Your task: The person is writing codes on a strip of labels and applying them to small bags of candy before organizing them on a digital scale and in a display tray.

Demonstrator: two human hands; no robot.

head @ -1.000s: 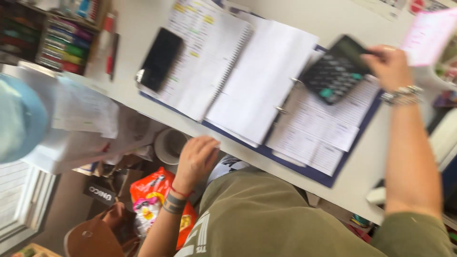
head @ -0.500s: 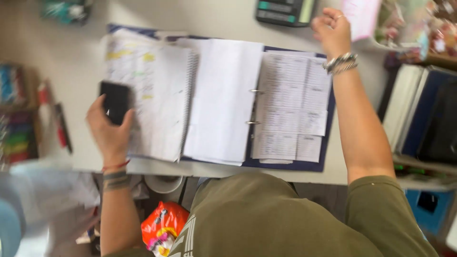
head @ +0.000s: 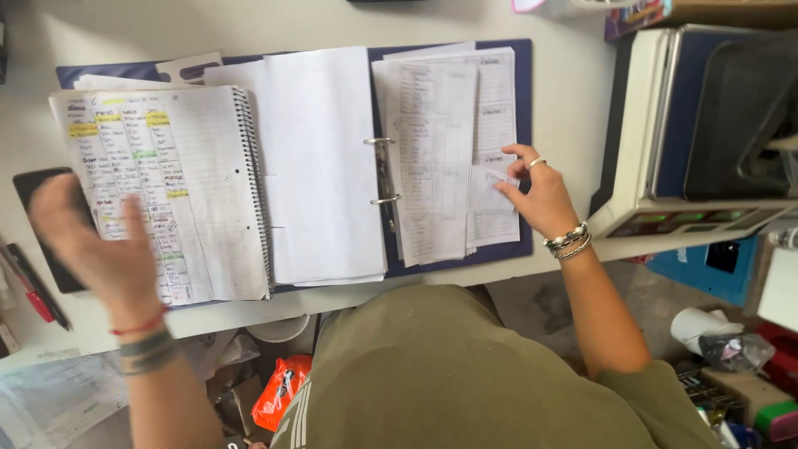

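White and a little cluttered, the table (head: 573,108) carries an open blue ring binder (head: 525,100) with loose white sheets turned onto its left half and printed forms (head: 440,158) stacked on its right half. A spiral notebook (head: 166,183), its page covered in handwriting with yellow and green highlighting, lies over the binder's left edge. The right hand (head: 540,195) rests on the printed forms at their right edge, fingers loosely spread and fingertips pressing a small slip of paper there; it wears a ring, and silver bracelets sit on the wrist. The left hand (head: 96,237) hovers open and blurred above the lower left corner of the notebook, fingers spread, holding nothing. Just beneath and beside it a dark phone (head: 37,199) lies flat on the table, and a red pen and a black pen (head: 33,291) lie near the table's left edge. To the right stands a grey and white machine (head: 665,166) against the table's side. Below the table edge, an orange bag (head: 278,391) sits on the floor.
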